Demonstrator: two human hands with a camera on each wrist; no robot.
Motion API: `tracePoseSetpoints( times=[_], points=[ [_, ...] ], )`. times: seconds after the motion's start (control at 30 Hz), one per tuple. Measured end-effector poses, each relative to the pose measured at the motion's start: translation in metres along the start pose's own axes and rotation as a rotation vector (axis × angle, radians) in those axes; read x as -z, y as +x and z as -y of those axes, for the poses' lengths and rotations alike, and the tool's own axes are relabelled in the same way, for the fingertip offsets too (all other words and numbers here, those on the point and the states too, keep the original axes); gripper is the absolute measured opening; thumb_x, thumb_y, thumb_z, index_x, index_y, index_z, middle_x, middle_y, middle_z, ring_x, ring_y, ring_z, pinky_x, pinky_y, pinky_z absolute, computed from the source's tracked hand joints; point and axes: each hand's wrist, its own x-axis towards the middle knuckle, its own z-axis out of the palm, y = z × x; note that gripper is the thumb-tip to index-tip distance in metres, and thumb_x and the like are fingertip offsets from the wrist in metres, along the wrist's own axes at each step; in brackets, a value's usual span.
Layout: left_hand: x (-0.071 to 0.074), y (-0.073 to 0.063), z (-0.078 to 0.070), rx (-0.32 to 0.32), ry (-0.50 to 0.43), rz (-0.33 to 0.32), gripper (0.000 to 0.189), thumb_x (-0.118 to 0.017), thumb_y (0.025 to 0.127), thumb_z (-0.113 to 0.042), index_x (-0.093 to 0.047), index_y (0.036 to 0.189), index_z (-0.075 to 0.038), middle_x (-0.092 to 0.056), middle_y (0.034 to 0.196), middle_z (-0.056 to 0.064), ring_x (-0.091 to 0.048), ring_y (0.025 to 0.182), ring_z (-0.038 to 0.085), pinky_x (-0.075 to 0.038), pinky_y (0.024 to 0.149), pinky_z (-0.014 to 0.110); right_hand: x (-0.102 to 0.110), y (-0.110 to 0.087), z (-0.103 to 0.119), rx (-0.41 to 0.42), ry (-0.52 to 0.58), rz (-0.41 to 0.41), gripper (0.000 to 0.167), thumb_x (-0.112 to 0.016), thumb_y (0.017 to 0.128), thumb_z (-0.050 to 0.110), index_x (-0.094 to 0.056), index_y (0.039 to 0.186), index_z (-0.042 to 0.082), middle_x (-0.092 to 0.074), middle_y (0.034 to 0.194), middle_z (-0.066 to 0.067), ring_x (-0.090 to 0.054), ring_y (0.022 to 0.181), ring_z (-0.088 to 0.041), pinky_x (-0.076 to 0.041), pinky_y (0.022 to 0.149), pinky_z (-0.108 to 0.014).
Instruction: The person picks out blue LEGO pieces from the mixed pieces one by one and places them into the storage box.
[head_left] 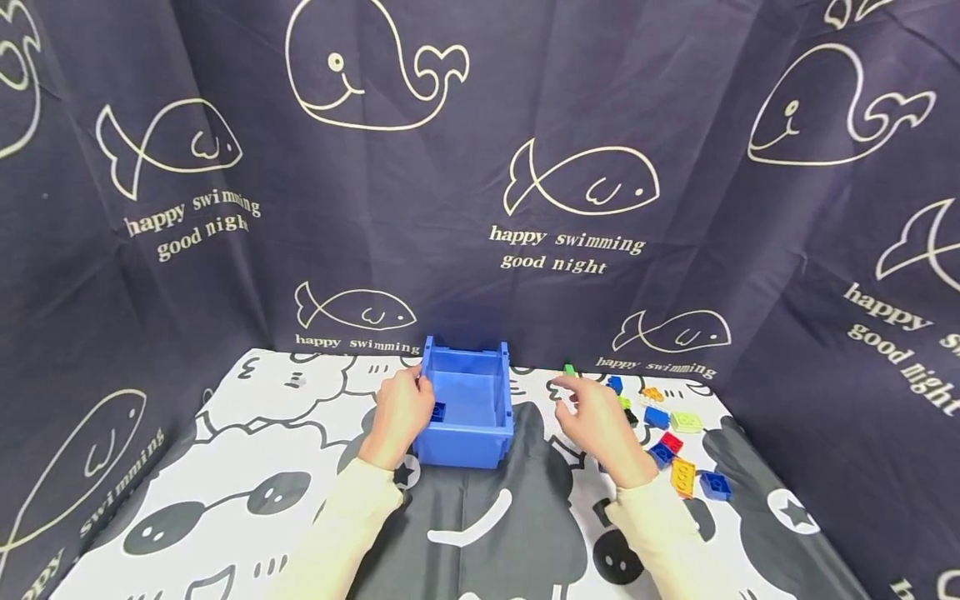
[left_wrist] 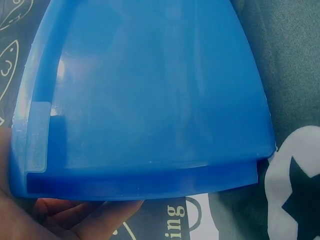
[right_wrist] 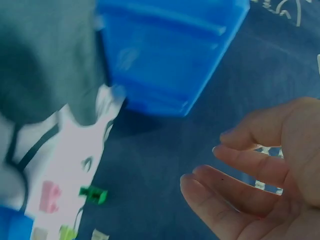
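Only the head view shows a small blue brick (head_left: 438, 412) inside the blue bin (head_left: 463, 447), just beside the fingers of the left hand (head_left: 400, 412). Loose coloured bricks (head_left: 671, 442) lie mostly right of the right hand (head_left: 600, 423), which partly covers some; its fingers are loosely bent, slightly spread. The left fingers pinch the bin's left wall; the bin stands left of the right fingers.

The bin (head_left: 463, 450) is plain blue on my feed, the block (head_left: 438, 411) inside it a darker blue. I also get a red block (head_left: 671, 442), a yellow block (head_left: 683, 479), a black block (head_left: 631, 417), a green block (head_left: 569, 369), a pale lime block (head_left: 686, 422) and several blue blocks (head_left: 657, 417). The sleeves (head_left: 352, 521) show cream. The curtain (head_left: 450, 217) is navy with pale outlined whales (head_left: 367, 71), fish (head_left: 592, 180) and lettering (head_left: 567, 239); the cloth (head_left: 217, 467), white with black-grey cartoon shapes (head_left: 279, 493).
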Motion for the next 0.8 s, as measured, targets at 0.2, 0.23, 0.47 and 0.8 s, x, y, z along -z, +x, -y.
tracePoseSetpoints(
  times=[0.2,0.23,0.47,0.8],
  points=[
    [0.001,0.0,-0.001,0.014,0.004,-0.011,0.037,-0.056,0.095,-0.014,-0.074,0.124,0.0,-0.074,0.113,0.025,-0.071,0.098,0.049,-0.054,0.082,0.06,0.012,-0.012,-0.025,-0.047,-0.063,0.089,0.04,-0.067,0.085,0.008,-0.071,0.124,0.0,-0.074,0.115,-0.022,-0.069,0.092,-0.035,-0.053,0.085,-0.056],
    [0.001,0.0,-0.001,0.012,0.003,-0.011,0.037,-0.056,0.095,-0.014,-0.074,0.124,0.0,-0.074,0.113,0.025,-0.071,0.098,0.049,-0.054,0.082,0.06,0.014,-0.014,-0.029,-0.058,-0.074,0.103,0.04,-0.067,0.085,0.008,-0.071,0.124,-0.001,-0.074,0.116,-0.023,-0.069,0.093,-0.037,-0.053,0.086,-0.057],
    [-0.002,0.001,-0.001,-0.003,-0.001,-0.008,0.037,-0.056,0.094,-0.014,-0.074,0.123,0.001,-0.074,0.113,0.025,-0.071,0.098,0.048,-0.054,0.082,0.059,0.022,-0.024,-0.049,-0.186,-0.12,0.259,0.044,-0.069,0.085,0.012,-0.069,0.126,-0.003,-0.071,0.12,-0.026,-0.066,0.111,-0.047,-0.05,0.094,-0.061],
    [0.001,0.0,-0.002,-0.011,-0.013,-0.019,0.037,-0.056,0.094,-0.012,-0.074,0.123,0.001,-0.074,0.112,0.025,-0.072,0.096,0.048,-0.054,0.08,0.06,0.009,-0.034,-0.064,-0.353,-0.134,0.449,0.046,-0.077,0.081,0.017,-0.069,0.12,-0.005,-0.072,0.112,-0.023,-0.067,0.097,-0.035,-0.052,0.091,-0.056]
  ],
)
